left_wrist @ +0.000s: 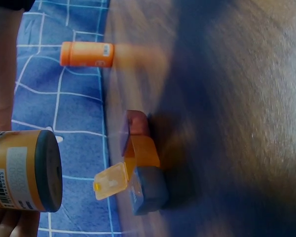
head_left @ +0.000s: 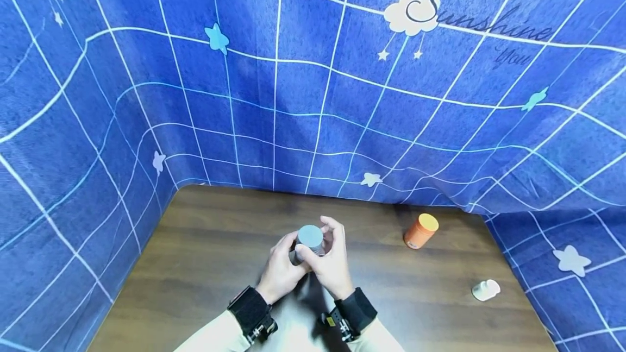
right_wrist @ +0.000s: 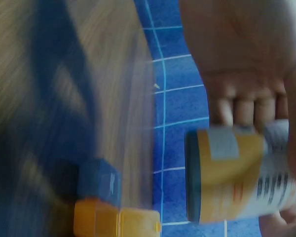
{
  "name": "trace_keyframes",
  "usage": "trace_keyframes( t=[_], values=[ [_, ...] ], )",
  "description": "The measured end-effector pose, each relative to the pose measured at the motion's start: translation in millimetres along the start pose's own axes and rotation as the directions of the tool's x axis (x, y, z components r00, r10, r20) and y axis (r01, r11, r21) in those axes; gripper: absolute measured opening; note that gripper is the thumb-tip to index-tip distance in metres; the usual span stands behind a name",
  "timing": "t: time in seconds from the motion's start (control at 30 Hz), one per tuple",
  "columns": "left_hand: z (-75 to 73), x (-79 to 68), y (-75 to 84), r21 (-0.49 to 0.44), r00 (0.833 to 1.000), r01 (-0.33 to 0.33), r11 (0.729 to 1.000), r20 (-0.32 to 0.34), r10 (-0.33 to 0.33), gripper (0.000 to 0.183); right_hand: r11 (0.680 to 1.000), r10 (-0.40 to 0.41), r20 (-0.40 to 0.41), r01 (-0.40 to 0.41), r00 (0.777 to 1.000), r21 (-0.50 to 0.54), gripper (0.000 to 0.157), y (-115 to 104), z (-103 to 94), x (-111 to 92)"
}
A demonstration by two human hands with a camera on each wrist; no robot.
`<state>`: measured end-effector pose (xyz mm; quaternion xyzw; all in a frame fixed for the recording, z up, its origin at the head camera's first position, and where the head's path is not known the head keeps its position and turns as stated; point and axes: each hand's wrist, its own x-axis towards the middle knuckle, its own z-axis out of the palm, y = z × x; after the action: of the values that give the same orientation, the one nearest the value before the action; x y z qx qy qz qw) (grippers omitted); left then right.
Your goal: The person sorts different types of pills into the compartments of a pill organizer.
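A supplement jar [head_left: 310, 237] with a grey-blue lid is held up above the table between both hands. Its yellow and white label with a barcode shows in the left wrist view, along with one dark end. My left hand [head_left: 283, 266] grips the jar from the left side. On the other side my right hand [head_left: 333, 262] holds it, thumb across the front and fingers bent round the far side. Below the jar, a pill box [left_wrist: 150, 190] with blue, orange and reddish compartments stands on the table. The orange compartment's flap [left_wrist: 111, 180] is swung open. In the head view the hands hide this box.
An orange bottle [head_left: 420, 231] stands on the wooden table [head_left: 220, 232] to the right of the hands. Further right, near the table's edge, is a small white bottle [head_left: 486, 290]. A blue checked curtain [head_left: 303, 96] hangs behind the table and at its sides.
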<state>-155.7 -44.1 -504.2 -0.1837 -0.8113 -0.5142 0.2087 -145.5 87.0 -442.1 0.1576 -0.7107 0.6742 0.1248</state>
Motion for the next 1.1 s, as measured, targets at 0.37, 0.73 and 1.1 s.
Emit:
trace_keyframes(
  t=[0.37, 0.73, 1.1],
  values=[
    [-0.1, 13.5, -19.4, 0.009, 0.999, 0.021, 1.0, -0.046, -0.02, 0.057, 0.997, -0.066, 0.02, 0.065, 0.998, 0.039, 0.061, 15.9, 10.6, 17.0],
    [-3.5, 19.0, -19.0, 0.021, 0.999, 0.0, 1.0, -0.039, 0.001, 0.054, 0.996, -0.082, -0.009, 0.081, 0.997, -0.047, 0.075, 21.3, 17.1, 17.3],
    [7.0, 18.3, -24.1, 0.027, 0.997, -0.065, 0.998, -0.039, 0.066, 0.056, 0.998, -0.054, -0.063, 0.051, 0.997, -0.037, 0.07, 19.1, 13.4, 11.1]
  ],
)
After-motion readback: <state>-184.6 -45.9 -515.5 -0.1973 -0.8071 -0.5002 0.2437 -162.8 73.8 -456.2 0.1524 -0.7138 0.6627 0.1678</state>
